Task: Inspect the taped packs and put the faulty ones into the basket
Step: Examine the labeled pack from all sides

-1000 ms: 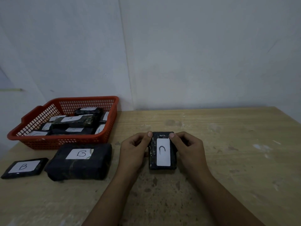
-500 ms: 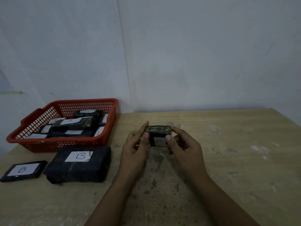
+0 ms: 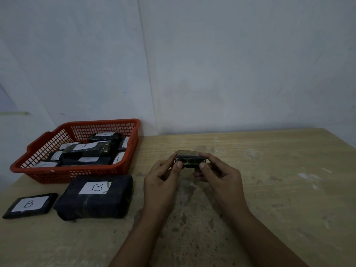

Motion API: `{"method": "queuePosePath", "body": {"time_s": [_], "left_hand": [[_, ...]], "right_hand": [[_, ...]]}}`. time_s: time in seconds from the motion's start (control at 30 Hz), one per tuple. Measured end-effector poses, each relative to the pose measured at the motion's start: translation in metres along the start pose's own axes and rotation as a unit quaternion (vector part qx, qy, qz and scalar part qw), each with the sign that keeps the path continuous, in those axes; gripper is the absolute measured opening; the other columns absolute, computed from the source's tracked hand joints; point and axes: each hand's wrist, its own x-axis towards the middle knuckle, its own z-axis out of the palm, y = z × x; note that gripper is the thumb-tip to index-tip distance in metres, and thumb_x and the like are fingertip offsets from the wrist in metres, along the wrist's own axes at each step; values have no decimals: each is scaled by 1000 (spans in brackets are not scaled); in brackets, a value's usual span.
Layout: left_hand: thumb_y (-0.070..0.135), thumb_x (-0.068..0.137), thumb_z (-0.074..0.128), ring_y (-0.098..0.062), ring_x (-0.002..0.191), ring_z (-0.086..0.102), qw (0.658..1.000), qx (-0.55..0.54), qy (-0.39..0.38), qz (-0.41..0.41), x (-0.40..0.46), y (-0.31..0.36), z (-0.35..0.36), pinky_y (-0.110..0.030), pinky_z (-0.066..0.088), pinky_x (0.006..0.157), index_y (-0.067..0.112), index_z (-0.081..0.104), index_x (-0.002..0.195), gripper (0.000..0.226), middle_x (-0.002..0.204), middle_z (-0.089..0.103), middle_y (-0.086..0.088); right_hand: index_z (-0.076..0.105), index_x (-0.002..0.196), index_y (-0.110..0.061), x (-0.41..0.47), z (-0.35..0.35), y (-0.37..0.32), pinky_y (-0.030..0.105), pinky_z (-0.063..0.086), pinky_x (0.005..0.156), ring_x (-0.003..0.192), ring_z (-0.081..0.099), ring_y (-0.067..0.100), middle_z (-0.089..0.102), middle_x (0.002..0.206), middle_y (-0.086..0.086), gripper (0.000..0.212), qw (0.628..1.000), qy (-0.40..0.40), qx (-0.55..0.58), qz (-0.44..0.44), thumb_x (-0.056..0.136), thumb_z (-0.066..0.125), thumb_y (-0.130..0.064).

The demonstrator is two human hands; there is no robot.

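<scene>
A small black taped pack (image 3: 189, 158) is held above the table centre, tipped so one narrow edge faces me; its white label is out of sight. My left hand (image 3: 163, 178) grips its left end and my right hand (image 3: 217, 174) its right end, thumbs on the near edge. A red mesh basket (image 3: 77, 173) at the back left holds several black packs with white labels. In front of it lie a large black pack (image 3: 94, 197) labelled B and a flat small pack (image 3: 29, 205) labelled B.
The wooden table (image 3: 269, 189) runs to a pale wall behind. Its right edge angles in at the far right. The basket sits close to the left edge of the table.
The pack lay flat on the table with its C label up; both hands have lifted it and turned it away, so the label has rotated out of view.
</scene>
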Motion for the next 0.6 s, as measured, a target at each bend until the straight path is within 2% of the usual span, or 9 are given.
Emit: {"method": "queuePosePath", "body": {"time_s": [0.1,0.2,0.27,0.33,0.4,0.53,0.6], "left_hand": [[18,103,73,-13,115,76,1000,-12,1,-15,1,-3,1,-35,61,100,28,74,138,37,118,79,9],[19,102,74,-12,111,79,999,-37,0,-38,0,-1,1,-33,64,98,28,71,142,41,124,80,6],[28,103,70,-13,106,80,996,-66,7,-55,-2,2,2,-32,65,94,26,69,144,41,118,82,4],[35,103,65,-14,105,81,994,-87,20,-69,-1,4,3,-33,65,94,20,74,137,38,116,83,3],[32,104,66,-15,108,80,994,-78,20,-74,0,1,3,-33,65,96,18,76,134,34,120,82,1],[25,104,69,-16,119,76,994,-71,16,-80,2,-5,2,-37,65,98,19,74,138,34,136,76,-2],[24,105,69,-16,118,77,994,-76,18,-73,2,-5,2,-37,65,97,19,73,140,36,136,76,-2]], "right_hand": [[79,123,-23,2,0,-1,38,67,84,88,81,29,82,95,8,31,1000,0,3,0,100,70,-4],[78,124,-22,4,0,-1,38,67,87,91,81,27,81,97,7,32,1000,-3,1,-1,99,71,-3],[79,123,-22,3,0,-1,38,66,89,94,81,25,81,100,5,30,1000,-7,0,-6,99,72,-5],[80,120,-21,1,2,-1,39,67,88,95,81,24,82,103,-2,23,1000,0,3,-7,100,72,-12],[81,117,-20,1,3,0,40,67,87,94,81,22,82,103,-6,20,1000,11,-4,-7,101,72,-15],[81,117,-20,3,1,0,41,67,85,94,80,24,82,102,2,21,1000,11,-7,-5,100,72,-11],[81,118,-20,3,0,-1,42,68,85,93,80,25,82,104,2,20,1000,5,-3,1,100,72,-14]]}}
